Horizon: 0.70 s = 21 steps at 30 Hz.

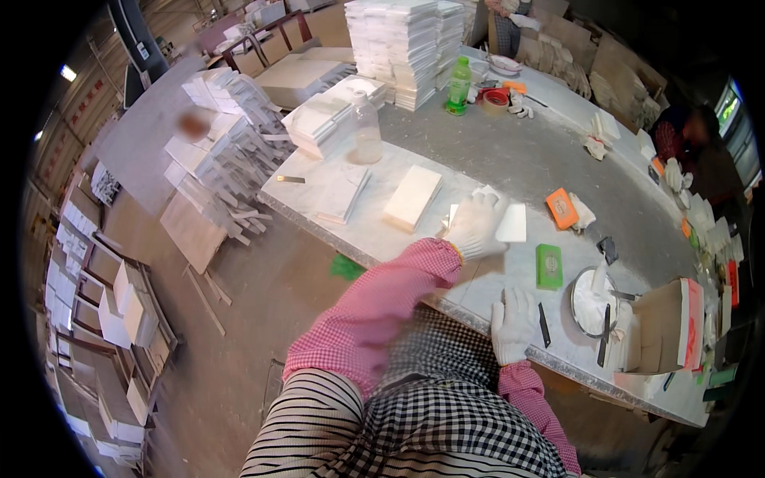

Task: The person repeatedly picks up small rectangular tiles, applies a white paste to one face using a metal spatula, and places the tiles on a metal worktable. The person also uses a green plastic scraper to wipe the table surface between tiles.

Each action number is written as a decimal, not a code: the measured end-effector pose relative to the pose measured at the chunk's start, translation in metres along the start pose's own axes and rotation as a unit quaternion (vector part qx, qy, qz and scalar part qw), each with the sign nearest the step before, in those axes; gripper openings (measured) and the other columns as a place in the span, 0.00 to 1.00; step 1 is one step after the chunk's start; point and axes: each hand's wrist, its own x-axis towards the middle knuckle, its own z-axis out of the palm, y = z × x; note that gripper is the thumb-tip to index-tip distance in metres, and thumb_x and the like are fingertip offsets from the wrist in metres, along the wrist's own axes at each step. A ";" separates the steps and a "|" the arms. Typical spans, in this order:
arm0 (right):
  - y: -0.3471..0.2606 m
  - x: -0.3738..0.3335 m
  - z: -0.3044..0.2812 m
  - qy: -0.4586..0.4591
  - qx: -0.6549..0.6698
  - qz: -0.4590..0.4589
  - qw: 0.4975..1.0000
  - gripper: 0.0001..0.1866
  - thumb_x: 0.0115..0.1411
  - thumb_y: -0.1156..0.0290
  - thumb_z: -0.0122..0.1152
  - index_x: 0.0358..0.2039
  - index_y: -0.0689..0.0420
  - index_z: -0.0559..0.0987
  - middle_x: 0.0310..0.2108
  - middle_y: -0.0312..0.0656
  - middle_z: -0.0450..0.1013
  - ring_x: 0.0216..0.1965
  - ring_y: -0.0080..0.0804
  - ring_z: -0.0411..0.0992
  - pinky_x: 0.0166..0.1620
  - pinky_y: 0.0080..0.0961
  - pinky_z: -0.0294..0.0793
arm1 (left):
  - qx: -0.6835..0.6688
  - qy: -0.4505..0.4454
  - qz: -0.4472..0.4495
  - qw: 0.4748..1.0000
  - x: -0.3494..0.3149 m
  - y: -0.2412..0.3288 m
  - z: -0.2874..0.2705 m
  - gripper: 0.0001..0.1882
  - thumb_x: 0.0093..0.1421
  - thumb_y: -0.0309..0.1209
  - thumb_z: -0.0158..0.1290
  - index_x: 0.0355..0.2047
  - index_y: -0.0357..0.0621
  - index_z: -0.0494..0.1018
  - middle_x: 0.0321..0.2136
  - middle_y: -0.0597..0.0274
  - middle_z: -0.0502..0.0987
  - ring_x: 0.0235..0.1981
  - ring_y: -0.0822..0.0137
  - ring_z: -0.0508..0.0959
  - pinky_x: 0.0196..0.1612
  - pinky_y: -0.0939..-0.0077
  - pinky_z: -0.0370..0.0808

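Observation:
My left hand (pixel 476 226), in a white knit glove, reaches over a white tile (pixel 514 223) lying on the pale stone worktop (pixel 446 275). Its fingers look bent, and a small white edge pokes out past them; what they hold is hidden. By the table's near edge my right hand (pixel 512 325), also gloved, lies flat with its fingers stretched out. A black-handled knife (pixel 544 325) is just right of it. Beyond that knife lies a green box (pixel 549 266). Left of my left hand rest a white tile stack (pixel 412 198) and thin tiles (pixel 344 196).
To the right stand a bowl of white paste (pixel 590 307) and an open cardboard box (pixel 657 334). An orange box (pixel 562 209) lies farther back. A clear bottle (pixel 366 131), a green bottle (pixel 458 86) and tall tile stacks (pixel 390 44) stand behind. Another person (pixel 681 139) sits far right.

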 end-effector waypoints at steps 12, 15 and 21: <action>-0.004 0.003 -0.004 0.023 0.027 0.015 0.999 0.15 0.61 0.67 0.61 0.47 0.58 0.81 0.51 0.48 0.76 0.52 0.51 0.71 0.55 0.47 0.71 | 0.095 0.028 -0.348 0.932 0.008 -0.103 -0.019 0.54 0.47 0.68 0.64 0.59 0.34 0.68 0.46 0.44 0.82 0.46 0.50 0.84 0.50 0.58 0.79; 0.001 0.000 0.001 0.031 0.002 0.013 0.999 0.16 0.61 0.66 0.62 0.47 0.58 0.81 0.51 0.46 0.76 0.53 0.49 0.72 0.54 0.46 0.71 | 0.076 -0.019 -0.395 0.915 0.019 -0.111 -0.022 0.53 0.47 0.68 0.64 0.58 0.35 0.69 0.46 0.44 0.82 0.47 0.50 0.84 0.51 0.59 0.79; 0.001 0.000 -0.002 0.045 0.015 0.008 0.999 0.15 0.60 0.68 0.63 0.47 0.59 0.81 0.50 0.47 0.76 0.53 0.50 0.72 0.54 0.45 0.72 | 0.120 0.025 -0.368 0.922 0.024 -0.108 -0.005 0.42 0.53 0.64 0.61 0.52 0.38 0.74 0.46 0.45 0.83 0.47 0.49 0.84 0.50 0.57 0.79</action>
